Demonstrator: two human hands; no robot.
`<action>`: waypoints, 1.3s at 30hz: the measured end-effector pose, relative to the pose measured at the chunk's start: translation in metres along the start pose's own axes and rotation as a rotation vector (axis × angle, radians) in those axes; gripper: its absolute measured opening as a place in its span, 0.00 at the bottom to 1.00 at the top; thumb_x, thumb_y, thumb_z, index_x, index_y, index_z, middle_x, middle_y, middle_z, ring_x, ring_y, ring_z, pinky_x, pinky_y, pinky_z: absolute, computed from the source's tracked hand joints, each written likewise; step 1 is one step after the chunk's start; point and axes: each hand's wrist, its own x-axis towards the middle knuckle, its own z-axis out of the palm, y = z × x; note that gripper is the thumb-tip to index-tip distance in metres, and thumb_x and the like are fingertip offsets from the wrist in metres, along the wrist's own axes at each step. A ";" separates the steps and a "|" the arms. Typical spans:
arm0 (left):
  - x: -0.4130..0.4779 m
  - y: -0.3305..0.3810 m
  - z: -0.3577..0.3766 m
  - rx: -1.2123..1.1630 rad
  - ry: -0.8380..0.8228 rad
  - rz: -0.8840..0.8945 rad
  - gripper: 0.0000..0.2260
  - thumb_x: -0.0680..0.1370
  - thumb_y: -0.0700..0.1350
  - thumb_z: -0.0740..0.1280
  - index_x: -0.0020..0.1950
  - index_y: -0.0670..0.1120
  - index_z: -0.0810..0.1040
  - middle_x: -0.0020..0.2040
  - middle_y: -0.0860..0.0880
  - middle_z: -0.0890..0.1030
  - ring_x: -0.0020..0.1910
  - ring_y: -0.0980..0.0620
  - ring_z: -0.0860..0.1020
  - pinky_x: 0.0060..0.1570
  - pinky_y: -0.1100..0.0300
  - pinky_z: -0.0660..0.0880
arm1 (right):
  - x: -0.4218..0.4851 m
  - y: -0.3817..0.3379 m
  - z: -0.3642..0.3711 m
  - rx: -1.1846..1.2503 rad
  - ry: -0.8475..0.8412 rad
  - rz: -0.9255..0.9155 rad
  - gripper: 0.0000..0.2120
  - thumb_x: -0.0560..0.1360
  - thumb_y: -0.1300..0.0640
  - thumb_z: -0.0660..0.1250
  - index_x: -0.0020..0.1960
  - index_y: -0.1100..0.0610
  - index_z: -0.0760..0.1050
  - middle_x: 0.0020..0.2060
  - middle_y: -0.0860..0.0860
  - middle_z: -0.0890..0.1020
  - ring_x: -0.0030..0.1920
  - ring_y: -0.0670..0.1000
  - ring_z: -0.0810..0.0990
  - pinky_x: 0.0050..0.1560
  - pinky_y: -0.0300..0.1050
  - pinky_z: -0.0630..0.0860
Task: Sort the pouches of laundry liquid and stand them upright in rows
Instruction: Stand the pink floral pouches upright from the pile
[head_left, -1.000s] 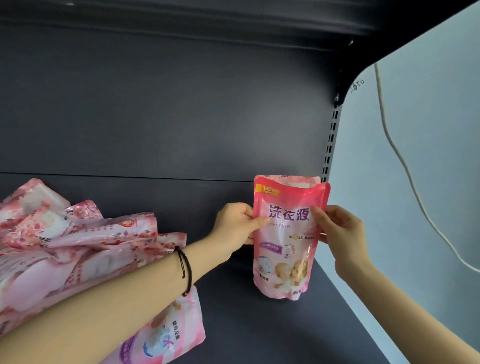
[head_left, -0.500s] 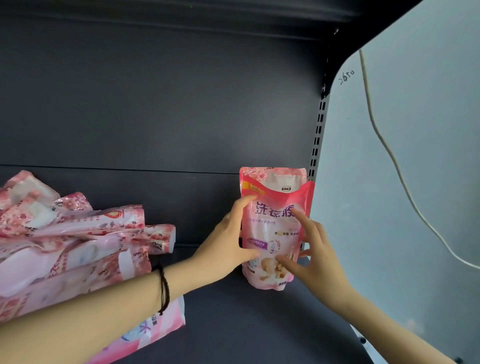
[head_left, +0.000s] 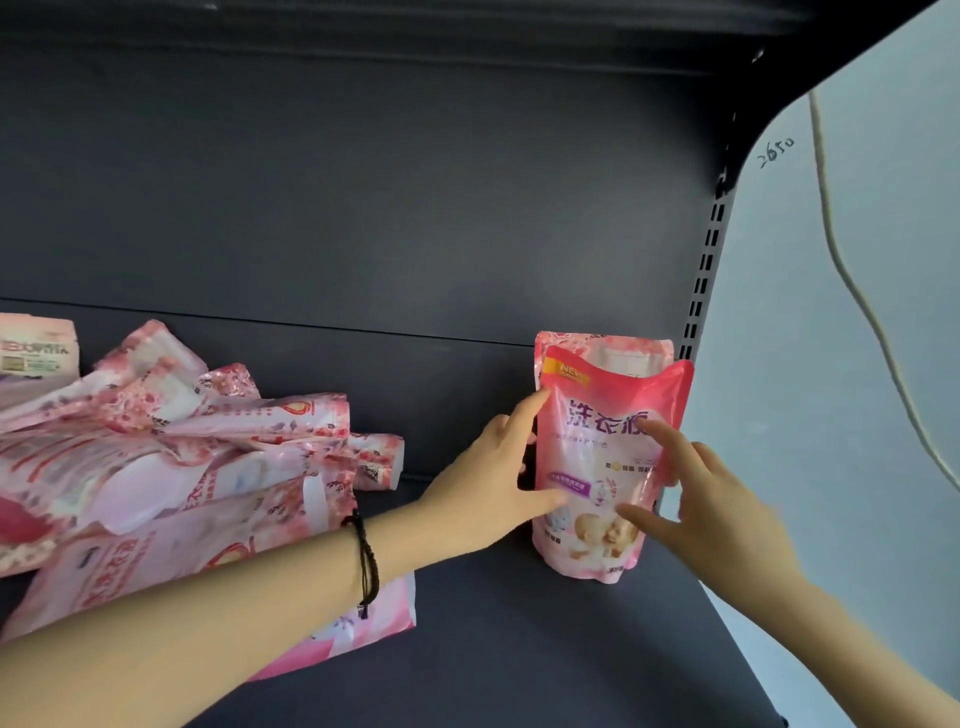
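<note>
**Steadying a standing pouch at the right end of the shelf**

A pink front pouch (head_left: 597, 467) stands upright on the dark shelf (head_left: 519, 649), at about 3 o'clock in the view, close to the slotted upright (head_left: 701, 291). Directly behind it, touching or nearly so, a second upright pouch (head_left: 602, 349) shows only its top edge. The left hand (head_left: 483, 493) rests at the pouch's 9 o'clock edge, fingers (head_left: 524, 410) spread and flat against the film; the right hand (head_left: 711, 499) lies at its 3 o'clock side, fingers (head_left: 660, 434) likewise extended. Neither hand is closed around anything; both merely press or steady. At 9 o'clock, well apart, a heap of unsorted pouches (head_left: 182, 467) lies flat and overlapping, one partly under the left forearm, which wears a black cord bracelet (head_left: 366, 561).

Handling, as a judgement: the pouch appears to be soft, glossy film filled with liquid, so fairly heavy, slippery, and prone to sagging or toppling. It is best taken by both side seams at mid-height, or by the stiffer sealed top, and settled on its gusseted base.
</note>
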 end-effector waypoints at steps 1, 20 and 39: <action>-0.004 -0.001 -0.011 0.040 -0.018 -0.001 0.36 0.74 0.56 0.70 0.73 0.66 0.50 0.65 0.55 0.69 0.56 0.57 0.74 0.56 0.55 0.75 | 0.000 -0.005 -0.008 -0.101 -0.004 -0.013 0.29 0.71 0.38 0.67 0.66 0.34 0.56 0.41 0.33 0.68 0.32 0.40 0.75 0.28 0.36 0.69; -0.075 -0.127 -0.253 1.125 -0.181 0.152 0.14 0.76 0.64 0.59 0.54 0.58 0.74 0.49 0.57 0.76 0.54 0.56 0.73 0.46 0.57 0.70 | 0.107 -0.224 0.021 -0.363 -0.240 -0.501 0.12 0.78 0.45 0.58 0.59 0.44 0.73 0.49 0.44 0.80 0.49 0.53 0.80 0.38 0.42 0.67; -0.087 -0.200 -0.298 0.402 0.115 -0.325 0.21 0.76 0.61 0.63 0.34 0.46 0.73 0.35 0.58 0.73 0.41 0.58 0.78 0.41 0.60 0.69 | 0.141 -0.354 0.111 -0.190 -0.230 -0.703 0.07 0.74 0.50 0.63 0.46 0.53 0.76 0.43 0.48 0.77 0.46 0.54 0.77 0.35 0.43 0.63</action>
